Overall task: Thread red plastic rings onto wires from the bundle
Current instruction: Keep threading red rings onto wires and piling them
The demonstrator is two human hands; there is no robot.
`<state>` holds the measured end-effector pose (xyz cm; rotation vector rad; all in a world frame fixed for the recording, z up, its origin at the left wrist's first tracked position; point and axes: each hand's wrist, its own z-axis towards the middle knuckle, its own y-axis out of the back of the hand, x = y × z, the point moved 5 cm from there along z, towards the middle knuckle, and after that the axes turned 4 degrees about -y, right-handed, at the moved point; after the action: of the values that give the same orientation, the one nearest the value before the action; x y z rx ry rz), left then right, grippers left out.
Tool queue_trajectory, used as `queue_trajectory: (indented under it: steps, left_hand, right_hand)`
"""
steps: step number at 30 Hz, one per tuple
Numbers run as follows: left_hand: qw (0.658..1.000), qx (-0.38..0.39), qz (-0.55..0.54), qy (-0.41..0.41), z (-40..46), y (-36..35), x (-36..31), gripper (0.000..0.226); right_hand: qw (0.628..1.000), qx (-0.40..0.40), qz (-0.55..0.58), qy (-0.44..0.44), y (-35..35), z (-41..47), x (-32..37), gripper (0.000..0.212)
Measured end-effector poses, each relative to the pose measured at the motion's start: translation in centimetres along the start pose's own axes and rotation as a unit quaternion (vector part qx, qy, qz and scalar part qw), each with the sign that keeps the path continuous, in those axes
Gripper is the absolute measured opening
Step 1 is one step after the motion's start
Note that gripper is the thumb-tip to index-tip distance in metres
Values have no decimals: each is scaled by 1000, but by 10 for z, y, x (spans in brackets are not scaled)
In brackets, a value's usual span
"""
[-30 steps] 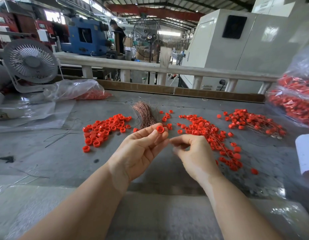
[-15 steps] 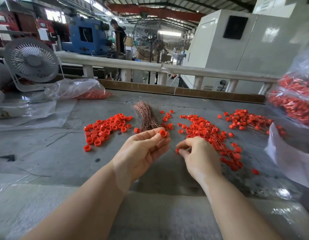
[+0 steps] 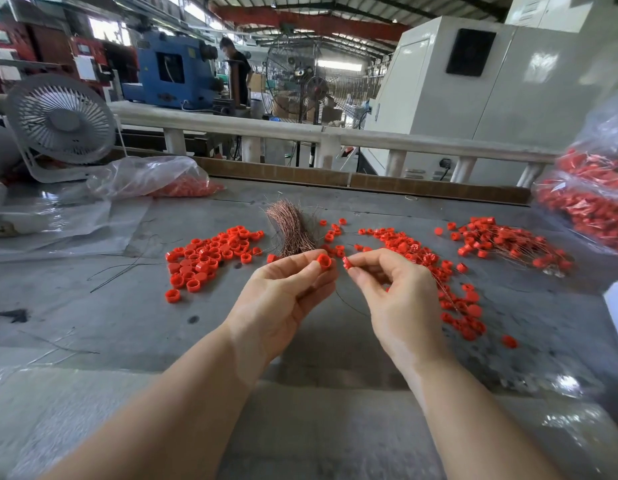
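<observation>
My left hand (image 3: pixel 286 292) pinches a red plastic ring (image 3: pixel 323 261) between thumb and forefinger above the grey table. My right hand (image 3: pixel 394 296) pinches a second small red ring (image 3: pixel 346 262) at its fingertips, just right of the first, and a thin dark wire (image 3: pixel 349 304) curves down below it. Behind the hands lies the copper wire bundle (image 3: pixel 293 226). Loose red rings lie in a pile to the left (image 3: pixel 210 254) and another in the middle (image 3: pixel 415 251). Rings threaded on wires (image 3: pixel 508 244) lie at the right.
A clear bag of red rings (image 3: pixel 591 199) bulges at the right edge; another bag (image 3: pixel 151 181) lies at the back left beside a white fan (image 3: pixel 61 123). Stray dark wires (image 3: pixel 123 268) lie left. A white rail (image 3: pixel 300 133) runs behind the table (image 3: pixel 92 317).
My right hand has risen from the table with a small red ring and come close to the left hand's ring. The left hand has held its ring nearly still.
</observation>
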<state>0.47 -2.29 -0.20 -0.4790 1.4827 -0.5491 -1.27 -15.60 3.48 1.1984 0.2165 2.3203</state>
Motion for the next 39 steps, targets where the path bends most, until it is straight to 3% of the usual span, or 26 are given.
queue_trajectory:
  steps: [6,13,39]
  left_hand:
    - [997,25,57,-37,-3,-6,-2,12]
    - [993,39,100,-57,-5,-8,-3,15]
    - [985,35,149,-80,-4,-7,-5,15]
  right_hand:
    - [999,7,28,35,-2,-1,4,18]
    - [997,5,-12,72,-3,-3,6,11]
    - [985,-9,-80,152,0,-5,13,7]
